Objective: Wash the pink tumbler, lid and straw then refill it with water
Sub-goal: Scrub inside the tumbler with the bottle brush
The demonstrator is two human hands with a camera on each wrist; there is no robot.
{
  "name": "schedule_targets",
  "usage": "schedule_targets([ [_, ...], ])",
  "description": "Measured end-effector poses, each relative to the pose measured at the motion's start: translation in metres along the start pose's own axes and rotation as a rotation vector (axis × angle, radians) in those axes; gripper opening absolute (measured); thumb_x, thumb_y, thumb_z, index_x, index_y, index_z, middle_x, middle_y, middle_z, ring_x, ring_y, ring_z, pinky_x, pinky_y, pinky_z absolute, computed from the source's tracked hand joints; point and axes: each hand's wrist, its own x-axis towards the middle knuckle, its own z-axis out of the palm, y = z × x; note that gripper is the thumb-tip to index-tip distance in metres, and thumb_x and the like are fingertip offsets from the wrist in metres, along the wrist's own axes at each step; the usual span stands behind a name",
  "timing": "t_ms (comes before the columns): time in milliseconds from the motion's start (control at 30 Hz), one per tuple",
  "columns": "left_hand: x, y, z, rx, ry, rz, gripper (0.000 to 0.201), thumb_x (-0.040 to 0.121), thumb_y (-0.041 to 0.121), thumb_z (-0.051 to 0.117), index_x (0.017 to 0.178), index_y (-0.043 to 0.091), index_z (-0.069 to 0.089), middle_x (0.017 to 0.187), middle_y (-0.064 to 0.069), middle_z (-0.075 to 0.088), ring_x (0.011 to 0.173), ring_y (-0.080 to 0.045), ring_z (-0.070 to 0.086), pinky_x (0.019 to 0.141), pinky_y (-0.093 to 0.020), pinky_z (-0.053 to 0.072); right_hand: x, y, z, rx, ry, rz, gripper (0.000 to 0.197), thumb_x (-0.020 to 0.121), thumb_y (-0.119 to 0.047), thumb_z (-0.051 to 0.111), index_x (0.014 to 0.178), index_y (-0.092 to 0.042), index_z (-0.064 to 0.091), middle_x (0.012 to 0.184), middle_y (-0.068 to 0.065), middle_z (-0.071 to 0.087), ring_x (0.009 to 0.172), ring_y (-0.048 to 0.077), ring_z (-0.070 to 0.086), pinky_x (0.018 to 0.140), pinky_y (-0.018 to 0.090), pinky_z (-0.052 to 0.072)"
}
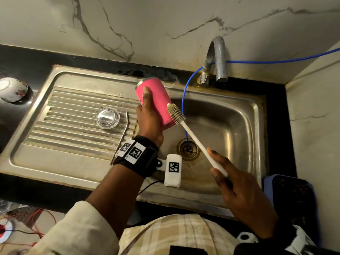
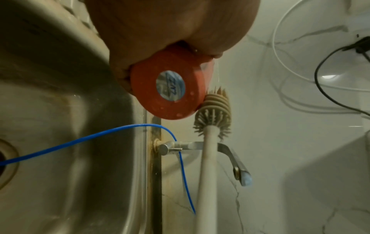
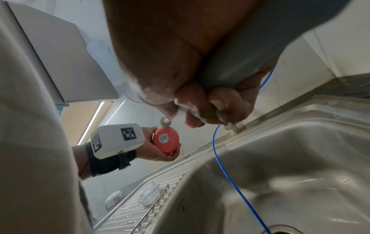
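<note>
My left hand (image 1: 147,115) grips the pink tumbler (image 1: 156,100), held tilted above the left edge of the sink basin (image 1: 239,126), its base toward me. That base (image 2: 170,88) carries a round silver sticker. My right hand (image 1: 237,186) holds the white handle of a bottle brush (image 1: 195,137); its ribbed silicone head (image 1: 175,114) touches the tumbler's side near the base. Soap foam clings to my right hand's fingers (image 3: 192,109). The clear lid (image 1: 107,118) and the metal straw (image 1: 122,133) lie on the ridged drainboard (image 1: 64,126).
A steel tap (image 1: 219,59) stands behind the basin, with a thin blue tube (image 1: 185,92) running from it into the drain (image 1: 188,149). A white floral bowl (image 1: 12,89) sits on the dark counter at left. A blue rack (image 1: 292,199) stands at right.
</note>
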Motion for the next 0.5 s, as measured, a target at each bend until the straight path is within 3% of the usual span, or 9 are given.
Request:
schedule_targets([
  [33, 0.000, 0.000, -0.001, 0.001, -0.001, -0.008, 0.099, 0.075, 0.079, 0.071, 0.147, 0.014, 0.048, 0.119, -0.018, 0.068, 0.096, -0.031, 0.073, 0.077, -0.045, 0.059, 0.000, 0.000, 0.000, 0.000, -0.004, 0.001, 0.055, 0.106, -0.038, 0.054, 0.154, -0.057, 0.038, 0.066, -0.002, 0.064, 0.047, 0.014, 0.055, 0.050, 0.031, 0.047],
  [100, -0.004, -0.003, 0.001, 0.037, -0.036, 0.009, 0.085, 0.088, 0.077, 0.058, 0.146, 0.015, 0.051, 0.114, -0.015, 0.071, 0.097, -0.029, 0.073, 0.076, -0.043, 0.060, 0.007, -0.003, 0.001, 0.001, 0.014, -0.009, 0.054, 0.106, -0.035, 0.055, 0.156, -0.050, 0.041, 0.071, -0.014, 0.067, 0.049, 0.008, 0.057, 0.050, 0.020, 0.044],
  [133, -0.008, -0.006, 0.004, 0.053, -0.061, 0.018, 0.076, 0.097, 0.073, 0.049, 0.145, 0.014, 0.052, 0.111, -0.013, 0.073, 0.096, -0.026, 0.074, 0.075, -0.042, 0.060, 0.012, -0.005, 0.002, -0.004, 0.026, -0.014, 0.053, 0.106, -0.033, 0.055, 0.157, -0.044, 0.043, 0.068, -0.023, 0.063, 0.049, 0.003, 0.056, 0.051, 0.012, 0.039],
  [200, -0.012, -0.010, 0.008, 0.058, -0.093, 0.014, 0.063, 0.106, 0.064, 0.038, 0.142, 0.014, 0.055, 0.105, -0.009, 0.075, 0.094, -0.022, 0.074, 0.077, -0.040, 0.061, 0.018, -0.009, 0.004, -0.014, 0.045, -0.019, 0.052, 0.107, -0.029, 0.056, 0.157, -0.036, 0.046, 0.062, -0.030, 0.054, 0.048, 0.000, 0.052, 0.053, 0.006, 0.032],
  [300, -0.010, -0.003, 0.008, 0.039, -0.096, 0.006, 0.062, 0.105, 0.065, 0.040, 0.137, 0.015, 0.058, 0.102, -0.009, 0.075, 0.095, -0.025, 0.073, 0.082, -0.043, 0.059, 0.014, -0.007, 0.002, -0.022, 0.037, -0.028, 0.053, 0.107, -0.033, 0.054, 0.157, -0.043, 0.043, 0.061, -0.018, 0.057, 0.046, 0.006, 0.050, 0.049, 0.011, 0.034],
  [400, -0.005, 0.003, 0.002, -0.006, -0.078, 0.002, 0.073, 0.097, 0.071, 0.050, 0.139, 0.012, 0.059, 0.106, -0.013, 0.072, 0.101, -0.029, 0.069, 0.092, -0.048, 0.058, 0.005, -0.001, 0.000, -0.031, -0.007, -0.025, 0.054, 0.106, -0.038, 0.053, 0.156, -0.054, 0.038, 0.064, 0.006, 0.062, 0.046, 0.014, 0.050, 0.049, 0.029, 0.043],
  [500, -0.010, -0.003, 0.002, -0.020, -0.078, 0.000, 0.074, 0.099, 0.070, 0.046, 0.144, 0.012, 0.056, 0.111, -0.015, 0.071, 0.101, -0.028, 0.070, 0.085, -0.044, 0.059, 0.007, -0.003, 0.002, -0.038, -0.010, -0.017, 0.053, 0.107, -0.041, 0.051, 0.157, -0.053, 0.037, 0.061, 0.005, 0.058, 0.048, 0.014, 0.050, 0.050, 0.030, 0.043],
])
